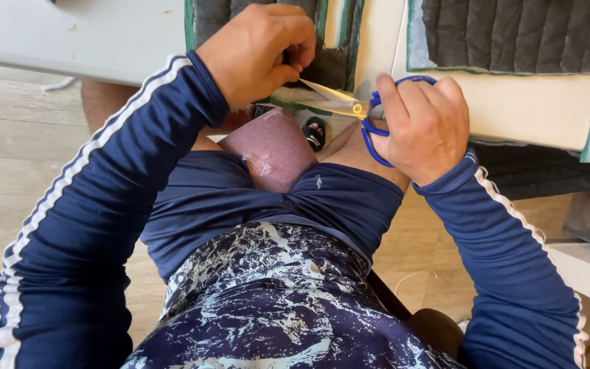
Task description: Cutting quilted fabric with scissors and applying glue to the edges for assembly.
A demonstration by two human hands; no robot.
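Nearest the camera, a patterned blue-and-white shirt front (268, 307) and dark blue shorts (268, 195) are seen, with two navy sleeves striped in white. One dusty-pink felt-like cloth piece (274, 147) is laid over the lap, between the thighs.

Above it, one pair of blue-handled scissors with pale metal blades (349, 106) is held in the right hand (425, 126). The fingers are threaded through the blue loops and curled tight about them; the blades are seen parted slightly and pointed leftward. The tip is met by a thin whitish strip of fabric edge (295, 96), which belongs to a dark grey quilted padded panel edged in green (326, 58) at the table's near edge.

The left hand (257, 48) is closed as a pinch on that panel's edge, thumb and fingertips pressed together on the cloth, just beside the blade tip.

Further off, a white tabletop (90, 34) is noted. A second grey quilted panel with green binding (513, 34) is laid at upper right, well apart from the hands. Two quilted panels are counted in all. A black sandal (314, 133) is glimpsed on the pale wood floor (22, 137).
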